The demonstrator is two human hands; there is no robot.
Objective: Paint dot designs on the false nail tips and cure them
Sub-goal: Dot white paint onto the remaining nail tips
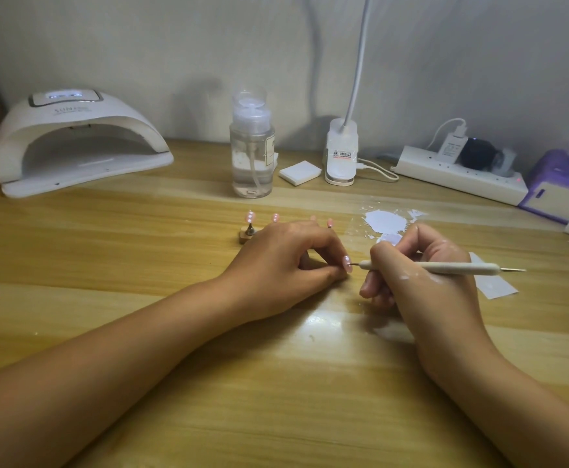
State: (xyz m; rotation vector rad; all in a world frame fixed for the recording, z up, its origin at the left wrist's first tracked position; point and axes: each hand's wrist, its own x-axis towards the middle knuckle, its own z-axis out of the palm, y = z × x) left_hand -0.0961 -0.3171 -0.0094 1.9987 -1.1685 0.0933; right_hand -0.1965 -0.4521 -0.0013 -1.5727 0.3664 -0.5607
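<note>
Dotting step: the left hand (286,261) pinches a pink nail tip (346,264) low over the desk (134,265), the right hand (421,265) grips the dotting tool (428,266), point at the nail, and next likely needs a light, steady dab.

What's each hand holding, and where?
Left hand pinches a pink false nail tip by its lower end, partly hidden. Right hand grips the dotting tool near its front end.

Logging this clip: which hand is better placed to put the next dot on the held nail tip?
Right hand: it grips the dotting tool, tip at the nail tip that the left hand pinches.
</note>
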